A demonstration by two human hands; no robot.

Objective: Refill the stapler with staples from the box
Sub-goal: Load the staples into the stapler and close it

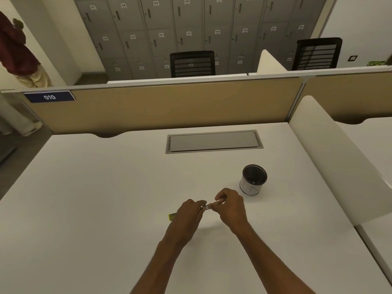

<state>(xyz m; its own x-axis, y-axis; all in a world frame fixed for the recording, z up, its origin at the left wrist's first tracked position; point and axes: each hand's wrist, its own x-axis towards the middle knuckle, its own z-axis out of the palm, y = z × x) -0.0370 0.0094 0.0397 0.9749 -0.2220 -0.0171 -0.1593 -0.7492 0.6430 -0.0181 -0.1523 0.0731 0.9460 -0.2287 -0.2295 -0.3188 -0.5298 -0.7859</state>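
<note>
Stapler (206,206): only a small glinting metal piece of it shows, held just above the white desk (106,187), between the two hands and near the person's side of the tabletop. The left hand (188,215) is curled closed around one end of it. Something yellow-green (172,216), a short flat end, pokes out past the left side of that hand; I cannot tell whether it is the staple box or part of the stapler body. The right hand (230,205) has its thumb and forefinger pinched together on a thin pale strip meeting the metal piece, possibly a stick of staples, though it is too small to be sure.

I would judge this to be the loading step, or the opening of the tray just before it. To do it well, the left hand should keep the body steady and level, while the right feeds the strip straight along the channel without bending it, since a stick of staples snaps easily under a sideways push.

A white cylindrical pen cup with a dark inside (253,180) stands well apart to the right, clear of the work.
</note>
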